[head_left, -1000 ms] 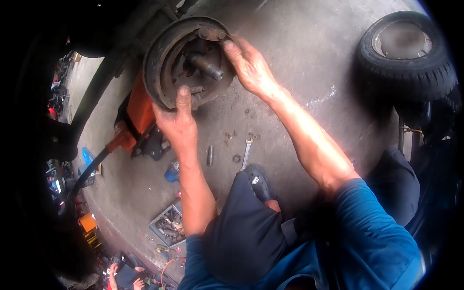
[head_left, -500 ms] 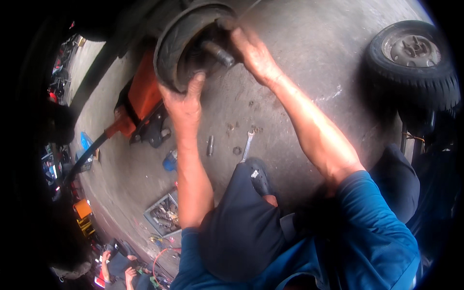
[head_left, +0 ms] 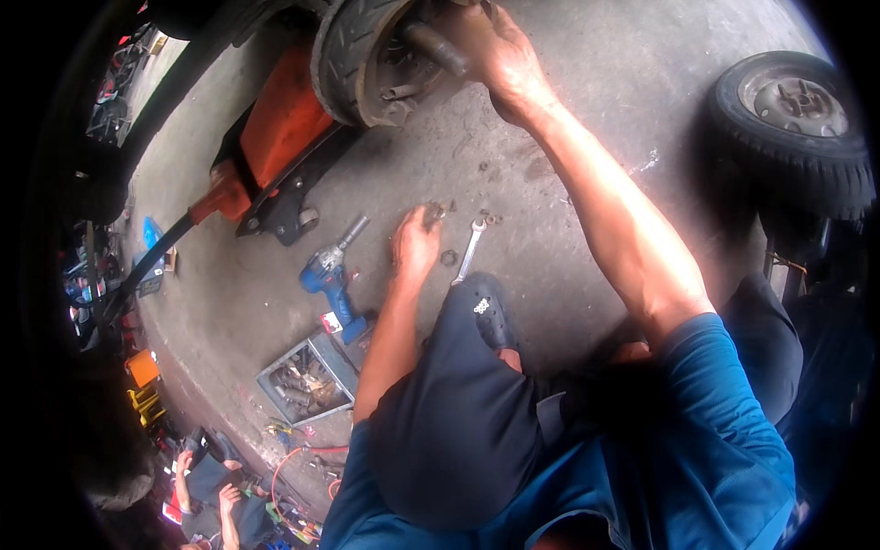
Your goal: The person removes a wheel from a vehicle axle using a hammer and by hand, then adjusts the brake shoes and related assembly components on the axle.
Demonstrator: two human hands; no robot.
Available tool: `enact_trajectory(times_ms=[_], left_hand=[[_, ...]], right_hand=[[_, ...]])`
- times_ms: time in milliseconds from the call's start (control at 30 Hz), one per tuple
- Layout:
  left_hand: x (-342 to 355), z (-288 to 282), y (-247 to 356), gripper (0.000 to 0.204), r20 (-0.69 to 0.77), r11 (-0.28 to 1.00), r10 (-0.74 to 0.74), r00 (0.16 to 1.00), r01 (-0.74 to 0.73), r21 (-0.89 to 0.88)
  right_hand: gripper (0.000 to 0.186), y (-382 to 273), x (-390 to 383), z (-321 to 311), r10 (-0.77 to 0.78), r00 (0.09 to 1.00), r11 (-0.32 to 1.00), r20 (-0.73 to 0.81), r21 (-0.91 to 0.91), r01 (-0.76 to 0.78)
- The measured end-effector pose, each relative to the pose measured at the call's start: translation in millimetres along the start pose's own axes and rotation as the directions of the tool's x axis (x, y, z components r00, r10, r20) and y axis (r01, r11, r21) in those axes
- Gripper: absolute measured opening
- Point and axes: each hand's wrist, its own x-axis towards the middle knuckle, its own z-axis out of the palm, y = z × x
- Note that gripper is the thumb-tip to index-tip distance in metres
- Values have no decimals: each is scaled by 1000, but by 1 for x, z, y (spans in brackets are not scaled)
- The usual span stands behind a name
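Note:
My left hand (head_left: 417, 243) is down at the concrete floor, its fingers drawn together over small metal pieces that I cannot make out. Just beyond the fingertips lie small nuts (head_left: 490, 219); a larger nut (head_left: 449, 258) sits beside the hand. A combination spanner (head_left: 471, 249) rests between that hand and my shoe. My right hand (head_left: 513, 69) is raised at the worn brake drum (head_left: 346, 69), beside the thick stub axle (head_left: 435, 48). Its fingers are bent, blurred and partly cut off by the upper edge, so what they grip is unclear.
An orange floor jack (head_left: 284, 124) stands under the drum. Left of my forearm lie a blue impact wrench (head_left: 330, 284) and a grey metal box (head_left: 344, 362) of parts. A wheel (head_left: 779, 137) is at far right. Another person (head_left: 215, 495) sits at lower left.
My left hand has let go of the drum's lower rim and dropped to the floor pieces. My right hand stays up by the drum. The impact wrench has come into fuller view.

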Motion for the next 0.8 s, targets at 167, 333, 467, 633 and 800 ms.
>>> enact_trajectory(times_ms=[167, 333, 467, 633, 800], left_hand=[[14, 11, 14, 23, 105, 867, 286, 953, -304, 396], [19, 15, 8, 16, 169, 762, 436, 884, -462, 453], [23, 14, 11, 17, 214, 707, 494, 843, -533, 466], [27, 21, 5, 23, 298, 656, 534, 791, -610, 444], [33, 9, 11, 15, -300, 960, 161, 940, -220, -176]], right_hand=[[69, -17, -18, -3, 160, 986, 971, -52, -173, -167], [63, -5, -16, 9, 19, 997, 993, -77, -117, -28], [61, -2, -18, 13, -78, 976, 963, -204, -269, 21], [49, 9, -17, 24, -238, 916, 875, -324, -481, 57], [40, 20, -18, 36, -352, 840, 811, -414, -582, 53]])
